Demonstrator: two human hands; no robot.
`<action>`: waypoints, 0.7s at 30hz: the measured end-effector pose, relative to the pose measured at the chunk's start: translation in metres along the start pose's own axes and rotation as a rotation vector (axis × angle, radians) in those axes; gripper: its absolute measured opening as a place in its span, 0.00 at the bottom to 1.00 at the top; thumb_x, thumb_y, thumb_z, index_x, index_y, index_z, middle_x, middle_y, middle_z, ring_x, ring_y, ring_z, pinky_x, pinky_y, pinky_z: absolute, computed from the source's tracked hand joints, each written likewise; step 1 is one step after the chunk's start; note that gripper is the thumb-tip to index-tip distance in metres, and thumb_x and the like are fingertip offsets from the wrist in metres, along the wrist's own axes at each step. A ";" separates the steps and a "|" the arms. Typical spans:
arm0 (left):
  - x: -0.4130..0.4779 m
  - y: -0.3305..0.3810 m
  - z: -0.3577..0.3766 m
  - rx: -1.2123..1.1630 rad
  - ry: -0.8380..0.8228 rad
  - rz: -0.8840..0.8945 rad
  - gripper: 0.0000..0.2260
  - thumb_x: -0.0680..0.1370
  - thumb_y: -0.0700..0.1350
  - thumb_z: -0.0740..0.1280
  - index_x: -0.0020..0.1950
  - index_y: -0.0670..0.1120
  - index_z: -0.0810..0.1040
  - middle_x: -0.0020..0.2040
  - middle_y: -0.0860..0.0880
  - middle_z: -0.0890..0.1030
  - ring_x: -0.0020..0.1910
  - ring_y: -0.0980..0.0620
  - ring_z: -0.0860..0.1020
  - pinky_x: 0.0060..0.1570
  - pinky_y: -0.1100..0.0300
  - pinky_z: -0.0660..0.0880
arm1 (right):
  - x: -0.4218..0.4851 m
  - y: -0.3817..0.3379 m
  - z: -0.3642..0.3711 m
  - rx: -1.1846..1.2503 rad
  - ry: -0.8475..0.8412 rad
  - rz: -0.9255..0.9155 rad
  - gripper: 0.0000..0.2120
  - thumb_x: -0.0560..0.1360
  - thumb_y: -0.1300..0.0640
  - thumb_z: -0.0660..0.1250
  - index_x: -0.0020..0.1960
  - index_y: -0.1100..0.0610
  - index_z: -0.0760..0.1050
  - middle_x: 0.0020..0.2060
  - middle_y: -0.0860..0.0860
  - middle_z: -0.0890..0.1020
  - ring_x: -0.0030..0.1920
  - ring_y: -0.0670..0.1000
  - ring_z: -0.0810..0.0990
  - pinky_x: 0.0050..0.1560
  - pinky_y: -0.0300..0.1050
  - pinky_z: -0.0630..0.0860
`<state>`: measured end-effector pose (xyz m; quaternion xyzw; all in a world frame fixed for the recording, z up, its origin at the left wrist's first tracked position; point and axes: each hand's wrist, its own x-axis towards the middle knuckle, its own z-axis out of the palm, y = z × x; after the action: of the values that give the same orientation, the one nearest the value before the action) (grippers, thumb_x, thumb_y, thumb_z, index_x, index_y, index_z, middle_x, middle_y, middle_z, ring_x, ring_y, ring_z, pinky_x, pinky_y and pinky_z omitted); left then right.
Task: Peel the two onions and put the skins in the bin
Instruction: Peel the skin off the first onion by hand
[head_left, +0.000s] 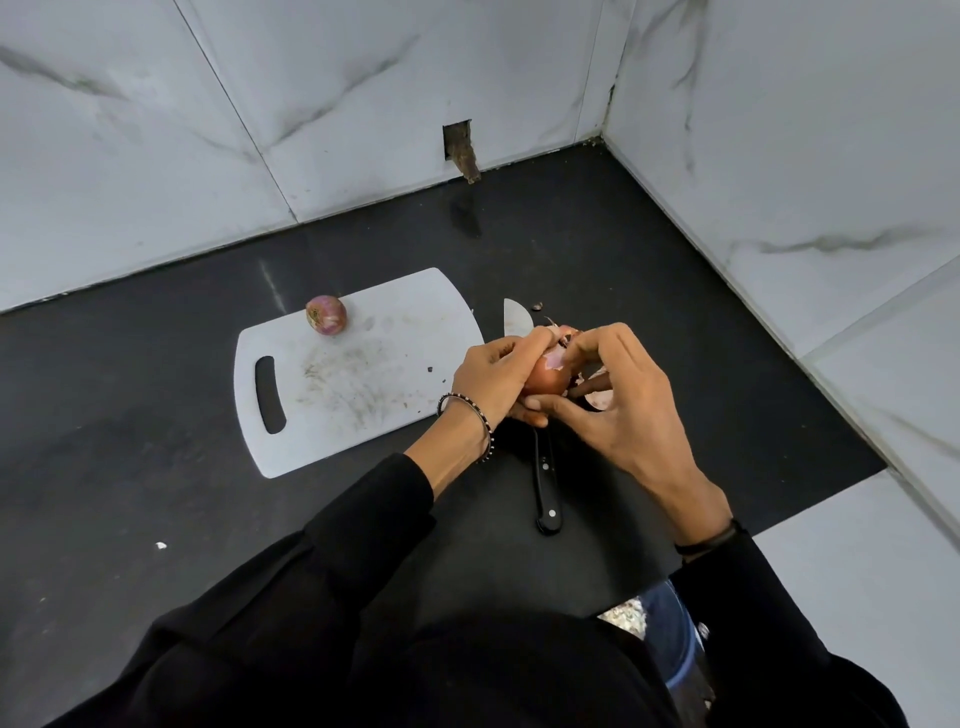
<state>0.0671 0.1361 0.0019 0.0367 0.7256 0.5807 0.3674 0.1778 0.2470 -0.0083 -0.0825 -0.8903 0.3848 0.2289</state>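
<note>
Peeling the first onion (545, 382) goes best if the left hand (493, 376) does only the holding and the right hand (623, 400) does only the pulling. That looks to be the arrangement here. The left fingers are curled round the bulb, lifting it off the dark counter (156, 415) above the knife (545, 488). The right thumb and fingertips pinch a pale flap of skin (557, 356) at the top. The flap should probably be drawn down along the bulb toward the root, not outward, so it comes away in a wide strip instead of tearing. The left hand can turn the bulb a little after each strip. A loose scrap (597, 399) shows under the right fingers, though I cannot tell whether it hangs or lies on the counter. Scraps like this are better gathered in one spot, since the blue bin (672, 644) sits low by the person's right side, well away from the work. The second onion (325, 314) waits unpeeled at the far edge of the white cutting board (363, 395). Keeping the wrists clear of the blade is sensible.
</note>
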 end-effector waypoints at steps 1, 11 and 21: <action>0.000 0.000 -0.001 0.015 -0.008 0.004 0.16 0.75 0.59 0.69 0.47 0.47 0.83 0.41 0.44 0.84 0.31 0.46 0.84 0.36 0.53 0.83 | 0.000 -0.001 -0.003 0.003 0.000 -0.013 0.18 0.71 0.54 0.80 0.56 0.56 0.77 0.54 0.49 0.77 0.51 0.41 0.78 0.45 0.27 0.76; 0.000 -0.004 -0.005 0.146 0.035 -0.014 0.16 0.74 0.61 0.70 0.44 0.47 0.82 0.40 0.43 0.84 0.27 0.46 0.83 0.28 0.61 0.79 | 0.008 0.010 -0.025 -0.267 -0.160 -0.274 0.11 0.80 0.51 0.67 0.56 0.55 0.85 0.51 0.48 0.86 0.50 0.50 0.85 0.44 0.53 0.83; 0.005 -0.003 -0.008 -0.086 0.043 -0.209 0.19 0.74 0.59 0.70 0.48 0.43 0.78 0.41 0.40 0.83 0.26 0.47 0.82 0.28 0.60 0.80 | 0.000 0.002 -0.018 -0.374 -0.183 -0.190 0.06 0.75 0.48 0.64 0.44 0.50 0.76 0.39 0.42 0.76 0.36 0.44 0.72 0.30 0.46 0.74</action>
<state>0.0602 0.1313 -0.0022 -0.0673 0.7077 0.5702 0.4117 0.1860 0.2599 0.0012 -0.0040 -0.9670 0.1957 0.1632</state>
